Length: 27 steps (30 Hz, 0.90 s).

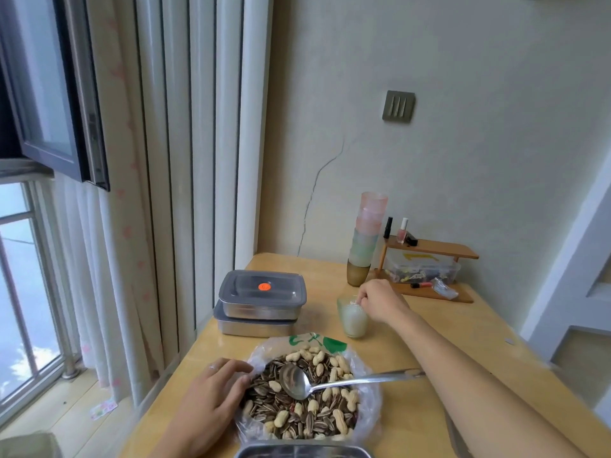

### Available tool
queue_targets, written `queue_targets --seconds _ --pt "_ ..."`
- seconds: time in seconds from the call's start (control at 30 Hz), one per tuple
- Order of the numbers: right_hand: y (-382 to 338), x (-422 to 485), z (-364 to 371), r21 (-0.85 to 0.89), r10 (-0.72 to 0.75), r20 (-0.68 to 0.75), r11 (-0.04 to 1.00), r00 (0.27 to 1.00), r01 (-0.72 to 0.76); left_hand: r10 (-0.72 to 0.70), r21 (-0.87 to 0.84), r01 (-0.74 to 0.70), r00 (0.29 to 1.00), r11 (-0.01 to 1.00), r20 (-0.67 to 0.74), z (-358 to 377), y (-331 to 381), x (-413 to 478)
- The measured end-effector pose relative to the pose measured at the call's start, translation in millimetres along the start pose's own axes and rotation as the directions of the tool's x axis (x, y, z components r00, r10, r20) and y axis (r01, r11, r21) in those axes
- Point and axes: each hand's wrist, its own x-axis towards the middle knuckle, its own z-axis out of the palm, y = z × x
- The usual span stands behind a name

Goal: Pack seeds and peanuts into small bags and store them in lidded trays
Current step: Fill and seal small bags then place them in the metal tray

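The right hand's (380, 300) fingertips are bunched together and dipped into the mouth of a small green-tinted glass cup (353, 320). They seem to pinch the pale white bundle (354, 315) that fills it, possibly thin plastic bags, though the tips themselves are hidden. The left hand (211, 401) lies with its fingers slightly spread and bent, their tips resting on the near left rim of a crinkled clear plastic bag (368, 396), which is rolled open on the table. In the bag is a heap of striped sunflower seeds and tan peanuts in their shells (317, 414). A shiny long-handled metal spoon (347, 382) lies across the heap, bowl up, with its handle pointing right, over the bag's edge. Behind the bag stand two rectangular brushed-steel trays with smoky grey lids (261, 302), stacked, the top lid carrying a round orange sticker (264, 286). The rim of another steel tray (304, 452) shows at the bottom edge. All of this sits on a smooth light wooden table (429, 342) pushed into a corner. At its back are a stack of pastel plastic cups (367, 236) and a small two-tier wooden shelf (436, 247) with little bottles. The plastered cream wall (463, 160) is cracked, pleated white curtains (165, 160) hang at the left, and a dark-framed window (49, 104) is open.
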Motion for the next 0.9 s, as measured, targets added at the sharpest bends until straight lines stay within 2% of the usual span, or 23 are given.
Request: queue_targets --seconds 0.23,0.33,0.43,0.53,0.73,0.9 --pt "2 12 -9 -0.130 0.015 0.170 0.991 0.985 0.007 0.005 -0.034 -0.005 1.000 0.999 -0.001 0 -3 2" --pt "7 15 -7 -0.207 0.056 0.165 0.978 0.985 -0.021 -0.010 -0.032 0.010 1.000 0.999 0.007 0 -2 3" --pt "8 15 1 -0.167 0.112 0.144 0.982 0.983 -0.088 -0.025 -0.023 0.025 1.000 0.999 0.017 1 -3 3" --pt "6 17 10 -0.058 0.190 0.132 0.981 0.973 -0.184 -0.035 -0.013 0.035 0.999 0.999 0.022 0 -3 3" --pt "1 25 16 0.070 0.340 0.096 0.935 0.936 -0.347 -0.058 -0.014 0.058 0.998 0.998 0.013 0 3 3" --pt "-3 31 17 0.137 0.350 -0.024 0.929 0.937 -0.343 -0.055 -0.023 0.056 0.998 0.998 0.011 0 0 3"
